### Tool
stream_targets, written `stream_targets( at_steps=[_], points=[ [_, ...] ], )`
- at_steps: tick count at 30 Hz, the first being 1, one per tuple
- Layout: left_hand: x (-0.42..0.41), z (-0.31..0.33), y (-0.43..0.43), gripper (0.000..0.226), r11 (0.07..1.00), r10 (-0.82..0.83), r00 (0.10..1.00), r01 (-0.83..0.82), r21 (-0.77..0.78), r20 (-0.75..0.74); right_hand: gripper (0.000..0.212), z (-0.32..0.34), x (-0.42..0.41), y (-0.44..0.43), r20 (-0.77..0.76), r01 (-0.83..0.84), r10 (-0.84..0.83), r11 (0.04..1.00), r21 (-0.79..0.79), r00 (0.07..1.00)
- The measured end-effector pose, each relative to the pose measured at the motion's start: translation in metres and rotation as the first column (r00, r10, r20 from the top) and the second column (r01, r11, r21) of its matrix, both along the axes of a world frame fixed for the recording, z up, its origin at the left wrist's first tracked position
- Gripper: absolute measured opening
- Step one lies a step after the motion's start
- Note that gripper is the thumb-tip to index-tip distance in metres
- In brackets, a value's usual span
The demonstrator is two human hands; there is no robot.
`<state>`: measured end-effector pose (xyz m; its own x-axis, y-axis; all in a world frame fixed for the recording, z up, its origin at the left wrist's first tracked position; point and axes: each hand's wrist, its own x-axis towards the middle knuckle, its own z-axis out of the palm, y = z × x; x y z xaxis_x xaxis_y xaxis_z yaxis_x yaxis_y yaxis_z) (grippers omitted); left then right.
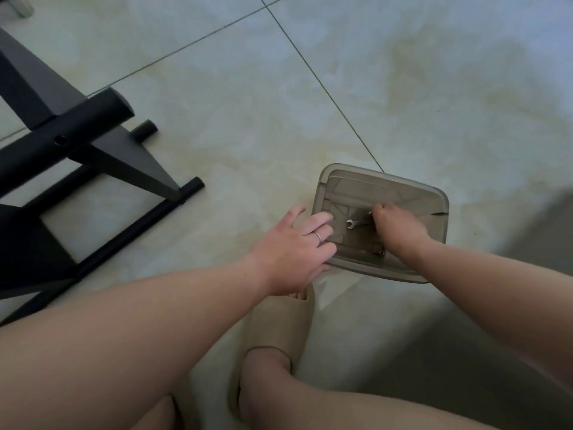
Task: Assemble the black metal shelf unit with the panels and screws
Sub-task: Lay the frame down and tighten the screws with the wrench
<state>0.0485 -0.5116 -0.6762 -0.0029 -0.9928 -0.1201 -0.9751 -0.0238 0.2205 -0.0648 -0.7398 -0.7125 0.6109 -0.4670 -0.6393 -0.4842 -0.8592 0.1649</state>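
Two hands meet one tray: right hand grasping one wrench, left hand fingers released.

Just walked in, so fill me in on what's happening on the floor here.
A person crouches on the tiled floor over a translucent grey plastic box. The right hand reaches inside, fingers closed at one end of a small silver open-ended wrench, while the left hand steadies the box's near-left edge. A dark screw lies in the box near the right wrist. The partly built black metal shelf unit lies untouched to the left.
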Motion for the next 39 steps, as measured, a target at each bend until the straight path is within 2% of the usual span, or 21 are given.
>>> stream_targets(
  at_steps=[4,7,10,16,20,24,27,30,34,37,39],
  points=[
    [-0.002,0.005,-0.004,0.037,0.996,0.003,1.000,-0.003,0.094,0.001,0.024,0.002,0.003,-0.002,0.022,0.100,-0.101,0.994,0.042,0.995],
    [-0.003,0.015,-0.009,0.040,0.977,0.011,1.000,-0.012,0.214,0.006,0.023,0.009,0.003,-0.003,0.017,0.130,-0.132,0.988,0.083,0.991],
    [-0.005,0.020,-0.010,0.041,0.964,0.026,1.000,-0.027,0.266,0.007,0.024,0.008,-0.001,0.001,0.033,0.148,-0.153,0.981,0.123,0.988],
    [-0.006,0.017,-0.006,0.040,0.968,0.030,0.999,-0.034,0.247,0.016,0.040,-0.005,-0.012,0.004,-0.045,0.005,0.003,0.981,0.195,0.999],
    [-0.004,0.013,-0.006,0.040,0.973,0.026,1.000,-0.028,0.230,0.011,0.040,-0.009,-0.014,0.002,-0.065,-0.051,0.064,0.983,0.178,0.996],
    [-0.004,0.013,-0.006,0.040,0.972,0.016,1.000,-0.018,0.235,0.009,0.019,-0.004,-0.007,0.005,0.021,0.091,-0.096,0.979,0.183,0.995],
    [-0.001,0.021,-0.006,0.039,0.968,0.012,1.000,-0.010,0.251,-0.007,0.013,0.010,-0.003,0.008,0.136,0.175,-0.208,0.959,0.225,0.969],
    [0.013,0.040,0.000,0.033,0.975,0.008,1.000,-0.009,0.223,0.007,0.012,0.036,0.002,0.013,0.240,0.216,-0.288,0.934,0.286,0.927],
    [0.051,0.087,0.020,0.028,0.990,0.051,0.994,-0.063,0.128,0.095,0.012,0.086,0.022,0.025,0.344,0.340,-0.477,0.856,0.388,0.809],
    [0.076,0.132,0.044,0.028,0.990,0.134,0.976,-0.138,0.012,0.171,0.013,0.135,0.047,0.041,0.402,0.326,-0.543,0.807,0.493,0.737],
    [0.087,0.163,0.064,0.028,0.970,0.239,0.950,-0.224,-0.096,0.200,0.013,0.171,0.066,0.057,0.430,0.267,-0.543,0.791,0.550,0.722]
  ],
)
